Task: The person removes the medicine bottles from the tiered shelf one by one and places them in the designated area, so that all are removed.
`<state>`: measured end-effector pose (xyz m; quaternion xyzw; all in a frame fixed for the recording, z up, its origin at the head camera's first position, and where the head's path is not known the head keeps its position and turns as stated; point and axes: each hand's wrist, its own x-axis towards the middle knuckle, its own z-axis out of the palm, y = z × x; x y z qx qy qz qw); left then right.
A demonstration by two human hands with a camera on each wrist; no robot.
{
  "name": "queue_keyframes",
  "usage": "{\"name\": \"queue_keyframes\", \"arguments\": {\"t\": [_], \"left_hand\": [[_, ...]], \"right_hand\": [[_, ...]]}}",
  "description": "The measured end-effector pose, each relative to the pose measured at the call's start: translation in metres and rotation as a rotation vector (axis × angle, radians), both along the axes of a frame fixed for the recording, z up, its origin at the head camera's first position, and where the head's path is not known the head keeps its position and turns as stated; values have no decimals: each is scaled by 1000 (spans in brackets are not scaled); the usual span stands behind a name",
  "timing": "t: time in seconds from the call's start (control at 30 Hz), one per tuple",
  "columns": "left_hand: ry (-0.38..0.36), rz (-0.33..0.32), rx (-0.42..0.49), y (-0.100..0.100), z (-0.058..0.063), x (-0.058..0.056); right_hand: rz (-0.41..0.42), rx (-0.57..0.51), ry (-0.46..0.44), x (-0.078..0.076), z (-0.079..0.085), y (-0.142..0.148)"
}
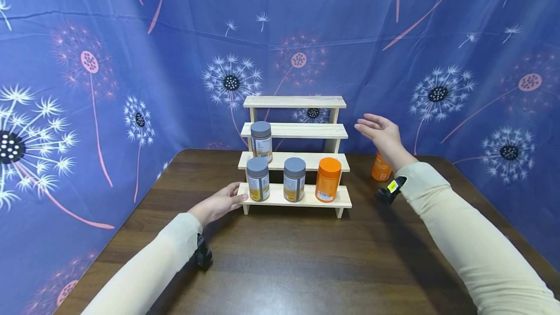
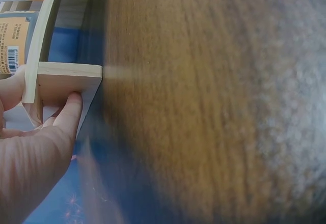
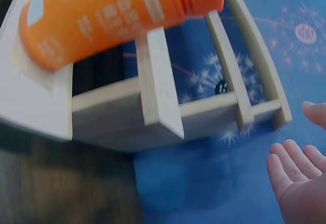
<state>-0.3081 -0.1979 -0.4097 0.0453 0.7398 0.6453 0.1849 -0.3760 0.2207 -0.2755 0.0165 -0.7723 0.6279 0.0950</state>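
Note:
A four-step wooden display rack [image 1: 302, 131] stands on the table. My left hand [image 1: 220, 203] grips the left end of its lowest step; the left wrist view has the thumb above the board and fingers [image 2: 69, 116] underneath. On that step are a grey-lidded jar [image 1: 258, 182], a second grey-lidded jar [image 1: 294, 182] and an orange jar [image 1: 328, 182]. One more grey-lidded jar [image 1: 261, 144] occupies the left of the second step. My right hand [image 1: 383, 136] is raised in the air right of the rack, fingers extended, holding nothing.
Another orange jar [image 1: 381, 168] is on the table at the right, partly hidden behind the right wrist. The brown wooden table [image 1: 280, 261] runs back to a blue dandelion-print cloth [image 1: 175, 62], which also hangs along both sides.

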Motion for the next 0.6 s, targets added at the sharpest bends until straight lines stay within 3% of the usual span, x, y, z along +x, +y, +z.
{"name": "queue_keyframes", "arguments": {"t": [0.6], "left_hand": [[10, -22, -5, 0, 3, 1]], "right_hand": [[112, -39, 14, -6, 19, -43]]}}
